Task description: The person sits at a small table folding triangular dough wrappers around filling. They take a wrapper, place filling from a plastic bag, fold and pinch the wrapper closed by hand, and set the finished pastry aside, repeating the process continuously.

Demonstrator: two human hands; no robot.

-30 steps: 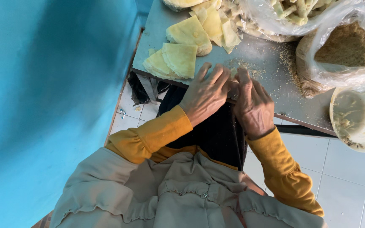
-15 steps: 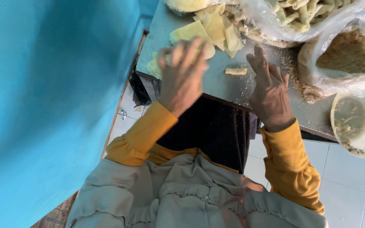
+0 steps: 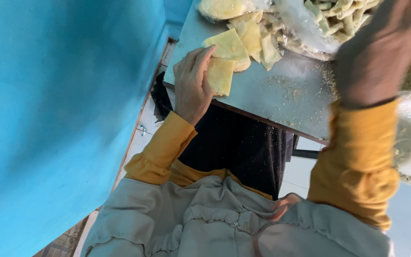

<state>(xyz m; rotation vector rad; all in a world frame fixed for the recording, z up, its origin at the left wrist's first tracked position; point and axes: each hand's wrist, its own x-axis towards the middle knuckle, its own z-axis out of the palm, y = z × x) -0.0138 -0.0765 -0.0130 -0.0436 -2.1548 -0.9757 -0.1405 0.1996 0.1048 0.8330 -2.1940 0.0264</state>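
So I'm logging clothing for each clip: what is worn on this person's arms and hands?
Both hands are bare: the left hand and the blurred right hand show no gloves. Mustard-yellow long sleeves gather at the cuffs, under a grey ruffled garment.

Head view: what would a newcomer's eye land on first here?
The bright blue wall fills the left half. Against it, the left hand lies on pale yellow dough squares at the near left corner of the steel table. The right hand is raised and blurred at upper right, above crumbs.
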